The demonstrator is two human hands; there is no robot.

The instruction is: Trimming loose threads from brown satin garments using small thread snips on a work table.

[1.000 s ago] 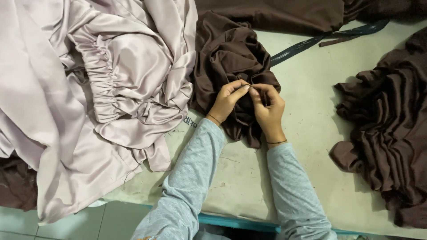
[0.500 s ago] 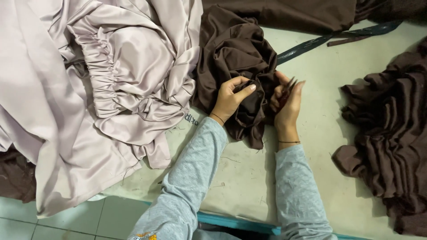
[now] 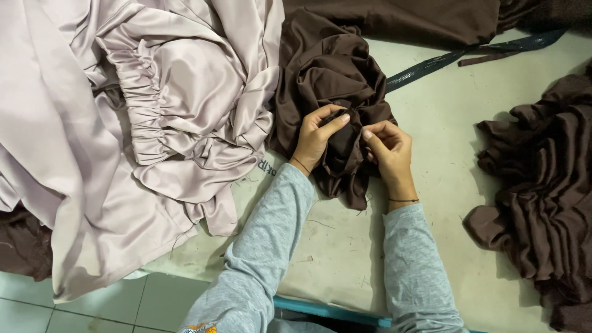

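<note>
Lying on the pale work table (image 3: 431, 123), directly in front of the person, is a bunched dark brown garment (image 3: 327, 68), and both hands are working on it. No box, bag or basket is visible; the table is the only thing that carries the cloth.

The left hand (image 3: 317, 132) is closed on a fold of the brown garment, with the thumb pressing the fabric against the bent fingers. The right hand (image 3: 388, 151) is also closed on the same garment, pinching a small part of the cloth between thumb and fingertips. The two hands are close together, with only a narrow bunch of fabric between them. I cannot tell if something small is held inside the right pinch. Both arms wear light grey-blue sleeves, and each wrist has a thin dark band.

Counting the cloth: one large pile of shiny pale lilac fabric (image 3: 123, 142) with a gathered edge lies to the left, touching the brown garment. A second heap of dark brown fabric (image 3: 542, 197) lies to the right, well apart from the hands. More brown cloth (image 3: 401, 18) lies along the far edge of the table. One dark zipper strip (image 3: 468, 52) lies behind the garment. At the lower left edge, one more piece of brown cloth (image 3: 21, 243) shows under the lilac pile.
</note>
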